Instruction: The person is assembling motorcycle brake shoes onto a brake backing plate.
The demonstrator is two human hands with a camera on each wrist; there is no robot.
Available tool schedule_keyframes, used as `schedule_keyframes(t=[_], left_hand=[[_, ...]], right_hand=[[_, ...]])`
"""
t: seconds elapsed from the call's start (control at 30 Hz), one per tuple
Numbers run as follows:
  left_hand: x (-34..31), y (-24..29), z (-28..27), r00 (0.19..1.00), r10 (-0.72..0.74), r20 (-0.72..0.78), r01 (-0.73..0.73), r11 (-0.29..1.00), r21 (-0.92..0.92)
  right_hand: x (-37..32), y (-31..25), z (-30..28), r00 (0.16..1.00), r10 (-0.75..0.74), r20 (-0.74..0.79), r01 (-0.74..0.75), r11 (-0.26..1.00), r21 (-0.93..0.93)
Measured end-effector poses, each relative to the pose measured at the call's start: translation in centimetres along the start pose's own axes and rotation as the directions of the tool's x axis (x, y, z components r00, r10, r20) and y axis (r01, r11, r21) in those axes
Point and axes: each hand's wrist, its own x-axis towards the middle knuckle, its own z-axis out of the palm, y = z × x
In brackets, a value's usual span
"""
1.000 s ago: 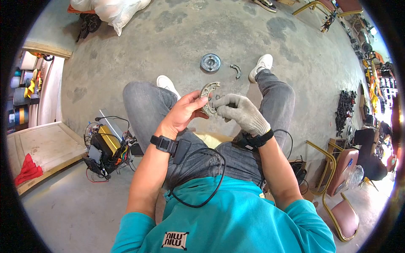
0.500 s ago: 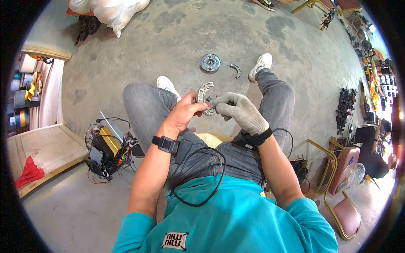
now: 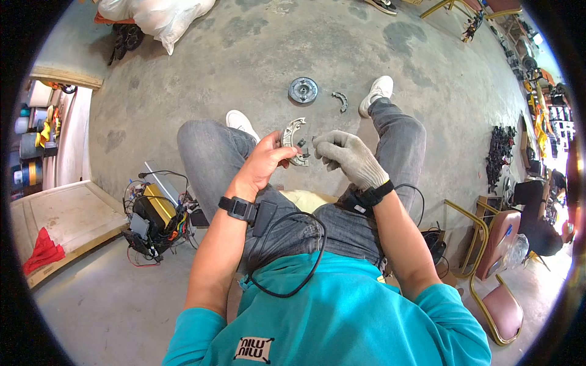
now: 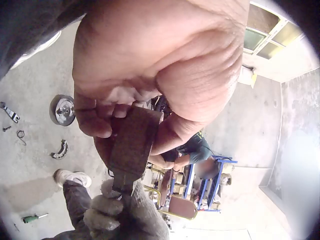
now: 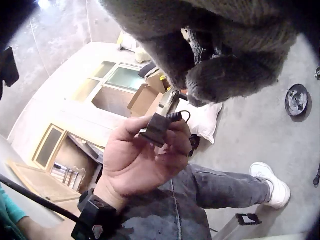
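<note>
My bare left hand (image 3: pixel 267 160) grips a curved metal brake shoe (image 3: pixel 291 129) between thumb and fingers, in front of the lap. A small dark coil spring (image 5: pixel 174 116) with a hooked wire end lies by the shoe at the left fingertips. In the left wrist view, the shoe's brown lining (image 4: pixel 134 142) faces the camera. My right hand (image 3: pixel 351 157), in a grey knit glove, hovers just right of the shoe with curled fingers. Its fingertips are partly hidden, and I cannot tell whether they pinch something small.
On the floor ahead lie a round brake drum (image 3: pixel 303 90) and a second brake shoe (image 3: pixel 342 102). A green-handled screwdriver (image 4: pixel 34 218) and a wrench-like tool (image 4: pixel 10 113) are farther off. Wired electronics (image 3: pixel 155 210) stand at left, a chair (image 3: pixel 497 314) at right.
My right hand has drawn back to the right, leaving a gap from the shoe. My left hand has turned the shoe and shifted it slightly left.
</note>
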Motion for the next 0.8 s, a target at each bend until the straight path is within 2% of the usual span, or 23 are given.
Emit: schedule_keyframes(t=[0.17,0.23,0.37,0.43,0.53,0.77,0.8], left_hand=[[-0.1,0.0,0.0,1.0,0.004,0.001,-0.004,1.0,-0.001],[-0.1,-0.1,0.0,1.0,0.003,0.001,-0.003,1.0,0.001],[-0.1,0.0,0.1,1.0,0.001,0.007,-0.001,1.0,-0.018],[0.0,-0.1,0.1,1.0,0.003,0.007,-0.003,1.0,-0.028],[0.1,-0.2,0.0,1.0,0.002,0.011,-0.002,0.999,-0.034],[0.2,-0.1,-0.3,0.999,0.015,-0.028,-0.015,1.0,-0.009],[0.2,0.0,-0.3,0.999,0.019,-0.044,-0.019,1.0,-0.002]], right_hand=[[0.4,0.7,-0.1,1.0,0.019,-0.017,-0.019,1.0,0.02],[0.2,0.3,0.0,0.997,0.063,0.049,-0.066,0.996,0.058],[0.4,0.3,0.7,0.991,0.061,0.118,-0.066,0.997,0.042],[0.7,1.0,1.0,0.983,0.017,0.184,-0.037,0.994,0.102],[1.2,1.9,1.0,0.977,-0.019,0.212,0.001,0.997,0.083],[1.4,1.4,0.3,0.991,0.009,0.135,-0.02,0.996,0.082],[1.8,1.3,-0.3,0.996,0.048,0.079,-0.054,0.996,0.076]])
